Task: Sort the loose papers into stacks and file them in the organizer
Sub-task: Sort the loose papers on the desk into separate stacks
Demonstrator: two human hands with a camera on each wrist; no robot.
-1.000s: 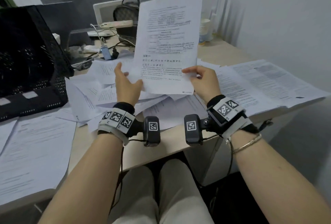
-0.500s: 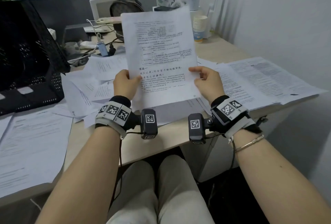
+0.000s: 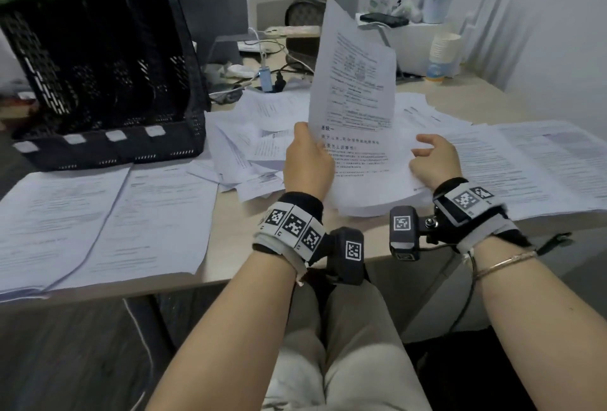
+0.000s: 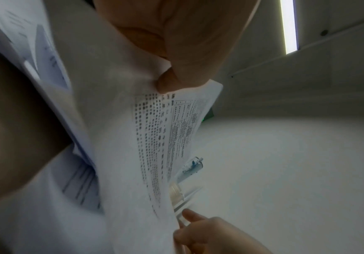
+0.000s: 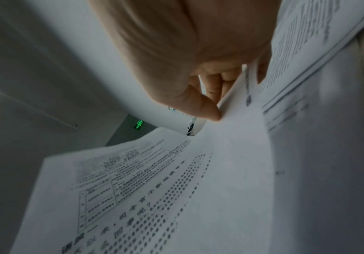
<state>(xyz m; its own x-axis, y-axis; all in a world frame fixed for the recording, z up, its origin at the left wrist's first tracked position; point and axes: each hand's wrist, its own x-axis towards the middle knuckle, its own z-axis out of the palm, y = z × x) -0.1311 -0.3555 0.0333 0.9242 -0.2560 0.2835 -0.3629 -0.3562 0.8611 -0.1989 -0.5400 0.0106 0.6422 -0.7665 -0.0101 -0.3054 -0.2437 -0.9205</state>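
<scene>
Printed sheet, upright, clasped at its left edge by the left hand; right hand at the opposite edge, hold not determinable. Since half a second ago it has turned from face-on to angled leftward, so it is probably bound for the stacks or organizer left of the grip.

the left hand hides its fingers behind the held sheet, whose small print blurs past reading. the paper stack beyond the right hand is cut off by the picture's edge.
</scene>
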